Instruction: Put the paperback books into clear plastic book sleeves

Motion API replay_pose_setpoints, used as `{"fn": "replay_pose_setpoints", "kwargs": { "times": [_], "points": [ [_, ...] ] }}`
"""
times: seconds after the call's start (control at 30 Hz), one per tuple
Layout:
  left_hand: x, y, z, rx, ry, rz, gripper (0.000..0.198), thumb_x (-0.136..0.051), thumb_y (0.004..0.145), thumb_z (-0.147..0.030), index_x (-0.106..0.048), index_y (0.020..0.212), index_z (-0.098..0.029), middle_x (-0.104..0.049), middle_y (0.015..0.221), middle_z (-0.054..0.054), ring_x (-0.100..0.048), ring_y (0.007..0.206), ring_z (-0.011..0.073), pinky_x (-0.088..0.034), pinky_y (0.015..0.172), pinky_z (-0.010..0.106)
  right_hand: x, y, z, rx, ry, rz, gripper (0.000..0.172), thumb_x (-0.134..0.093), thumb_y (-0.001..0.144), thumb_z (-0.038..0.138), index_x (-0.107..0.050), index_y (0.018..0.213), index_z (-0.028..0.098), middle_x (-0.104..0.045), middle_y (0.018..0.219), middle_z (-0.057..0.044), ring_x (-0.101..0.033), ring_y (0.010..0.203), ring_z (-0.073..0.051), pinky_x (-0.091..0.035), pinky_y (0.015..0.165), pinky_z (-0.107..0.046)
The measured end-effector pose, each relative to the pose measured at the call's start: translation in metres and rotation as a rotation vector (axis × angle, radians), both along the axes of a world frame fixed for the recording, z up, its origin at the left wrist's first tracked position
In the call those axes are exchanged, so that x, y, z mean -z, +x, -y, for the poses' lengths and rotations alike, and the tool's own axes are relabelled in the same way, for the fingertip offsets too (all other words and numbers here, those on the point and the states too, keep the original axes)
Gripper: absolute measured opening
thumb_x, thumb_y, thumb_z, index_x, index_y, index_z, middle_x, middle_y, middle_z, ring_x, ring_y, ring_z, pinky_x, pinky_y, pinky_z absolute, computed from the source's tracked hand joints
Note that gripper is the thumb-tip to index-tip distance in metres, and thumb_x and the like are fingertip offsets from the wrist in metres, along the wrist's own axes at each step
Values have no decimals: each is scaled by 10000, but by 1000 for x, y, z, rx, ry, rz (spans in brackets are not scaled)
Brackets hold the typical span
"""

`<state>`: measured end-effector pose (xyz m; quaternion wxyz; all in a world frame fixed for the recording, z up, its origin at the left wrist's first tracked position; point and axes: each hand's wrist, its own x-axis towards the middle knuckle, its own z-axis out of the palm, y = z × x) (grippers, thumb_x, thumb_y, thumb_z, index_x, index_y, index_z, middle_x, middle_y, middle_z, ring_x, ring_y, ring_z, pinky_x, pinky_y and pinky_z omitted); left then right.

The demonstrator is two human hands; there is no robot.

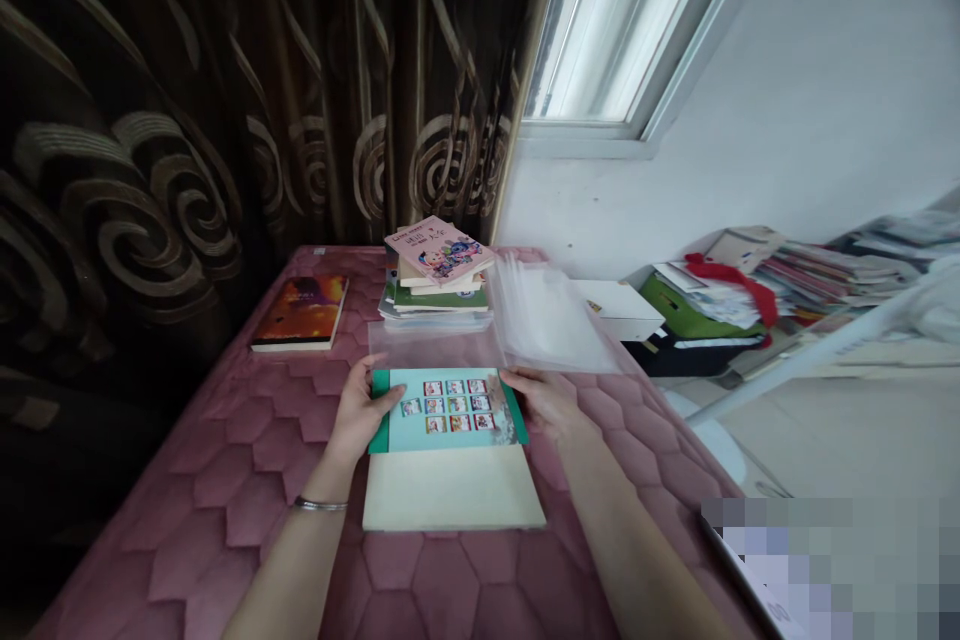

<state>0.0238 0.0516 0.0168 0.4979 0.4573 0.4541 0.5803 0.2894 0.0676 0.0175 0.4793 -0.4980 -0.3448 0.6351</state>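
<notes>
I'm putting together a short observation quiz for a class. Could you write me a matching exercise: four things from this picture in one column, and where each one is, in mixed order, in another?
Things
1. Orange book
2. Pink book
3. Clear plastic sheets
4. Turquoise cover

Places
A. Between the left hand and the right hand
B. Lying apart, to the left of the stack
C. Just to the right of the stack
D. On top of the stack

Right pairs: 1-B, 2-D, 3-C, 4-A
</notes>
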Motion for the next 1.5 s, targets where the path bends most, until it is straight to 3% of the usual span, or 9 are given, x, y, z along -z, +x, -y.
{"fn": "replay_pose_setpoints", "kwargs": {
  "times": [0.43, 0.6, 0.83, 1.07, 1.3, 1.5],
  "points": [
    [1, 0, -3, -7, 26, -6, 566, -802, 600, -270, -502, 1076, -200, -632, 761, -49, -611, 663, 123, -490, 663, 246, 6, 1, -3, 15, 71, 157, 455, -826, 448, 561, -652, 603, 170, -636, 558, -5, -531, 517, -141, -418, 531, -282],
    [7, 0, -6, -41, 43, 5, 550, -798, 601, -280, -502, 1057, -201, -661, 837, -18, -636, 764, 152, -495, 728, 273, 0, 1, 2, 18, 115, 267, 440, -759, 546, 615, -660, 611, 191, -662, 594, -22, -580, 597, -192, -440, 547, -301],
    [7, 2, -8, -92, 64, -29, 519, -784, 602, -294, -513, 1035, -200, -676, 900, 9, -651, 859, 176, -500, 800, 306, -11, -1, 8, -73, 115, 193, 413, -794, 550, 529, -718, 761, 183, -722, 766, -53, -631, 679, -211, -485, 618, -314],
    [8, 1, -8, -75, 24, -34, 533, -782, 607, -362, -493, 1024, -200, -652, 800, -18, -636, 742, 154, -498, 719, 288, 5, 1, 2, -1, 215, 371, 439, -730, 589, 596, -666, 644, 165, -648, 621, -15, -536, 572, -152, -401, 552, -276],
    [1, -1, -3, -82, 29, -78, 523, -772, 620, -363, -524, 1050, -200, -652, 878, 2, -632, 810, 165, -495, 748, 286, 23, -1, -7, 83, 364, 586, 493, -601, 676, 669, -567, 545, 195, -543, 508, 15, -454, 514, -137, -319, 502, -267],
    [5, -3, -4, -25, 34, -46, 586, -775, 591, -259, -490, 1100, -206, -649, 867, -8, -632, 815, 173, -490, 748, 293, 15, 0, -2, 61, 315, 432, 446, -663, 656, 634, -655, 645, 188, -654, 645, -22, -564, 628, -189, -418, 587, -299]
  ]
}}
